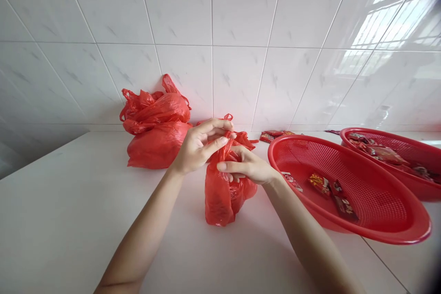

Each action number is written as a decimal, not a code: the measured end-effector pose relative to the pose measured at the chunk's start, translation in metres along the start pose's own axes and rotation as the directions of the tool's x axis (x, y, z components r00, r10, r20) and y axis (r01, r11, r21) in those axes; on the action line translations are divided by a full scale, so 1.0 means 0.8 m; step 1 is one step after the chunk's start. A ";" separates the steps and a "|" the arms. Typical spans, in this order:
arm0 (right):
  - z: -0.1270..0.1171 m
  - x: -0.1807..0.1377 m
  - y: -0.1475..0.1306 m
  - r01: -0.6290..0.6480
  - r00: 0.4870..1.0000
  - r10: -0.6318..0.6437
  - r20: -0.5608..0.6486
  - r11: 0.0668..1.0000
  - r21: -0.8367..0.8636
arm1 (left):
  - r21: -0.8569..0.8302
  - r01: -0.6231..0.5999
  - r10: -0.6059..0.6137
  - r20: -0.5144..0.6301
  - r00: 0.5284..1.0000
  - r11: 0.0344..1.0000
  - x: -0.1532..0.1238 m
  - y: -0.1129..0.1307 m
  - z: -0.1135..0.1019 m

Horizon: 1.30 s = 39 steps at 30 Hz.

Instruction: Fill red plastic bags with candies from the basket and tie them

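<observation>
Held bag: while its neck is gathered upright between two hands, this thin red plastic bag stands on the worktop, middle of the view; body bulging, contents not identifiable through the film.
Left hand: thumb and fingertips brought together on the twisted top of the neck.
Right hand: lower on the same bag, thumb across the front, fingers curled about the gathered film.
Risk at the neck: a hard pull could likely stretch or split the film; a slip of the left fingertips could let the twist unwind.
Risk at the base: narrow footing; the bag might tip and spill if released with its mouth loose.
Risk at the right forearm: appears close to the near basket's rim, contact uncertain; an outward swing could nudge it.
Rear red bag: directly behind the hands, mostly hidden; contents unseen.
Stacked bags: red, left rear, one resting on another near the wall; contents concealed; a knock might slide the upper one off.
Near basket: red, perforated, oval; a few packets inside, much bare floor.
Far basket: red, behind it; more packets, loosely heaped.
Loose packets: on the worktop, beside the wall, behind the near basket.
</observation>
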State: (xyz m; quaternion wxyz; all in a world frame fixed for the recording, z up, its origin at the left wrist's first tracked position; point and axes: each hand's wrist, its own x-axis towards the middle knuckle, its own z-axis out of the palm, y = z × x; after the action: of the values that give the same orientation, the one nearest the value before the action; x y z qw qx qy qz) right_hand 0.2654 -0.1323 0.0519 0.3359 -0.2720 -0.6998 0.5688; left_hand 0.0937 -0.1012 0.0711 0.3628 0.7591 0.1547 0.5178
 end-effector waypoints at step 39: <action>-0.029 0.015 0.028 0.074 0.927 0.096 -0.363 0.902 0.426 | 0.191 0.332 -0.355 0.107 0.929 0.924 0.001 -0.028 -0.028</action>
State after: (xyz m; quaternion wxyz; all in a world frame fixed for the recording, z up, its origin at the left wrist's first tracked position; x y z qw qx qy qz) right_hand 0.2759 -0.1041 0.0352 0.5121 -0.2983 -0.4772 0.6489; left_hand 0.0766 -0.0768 0.0603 0.3920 0.7825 0.3033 0.3768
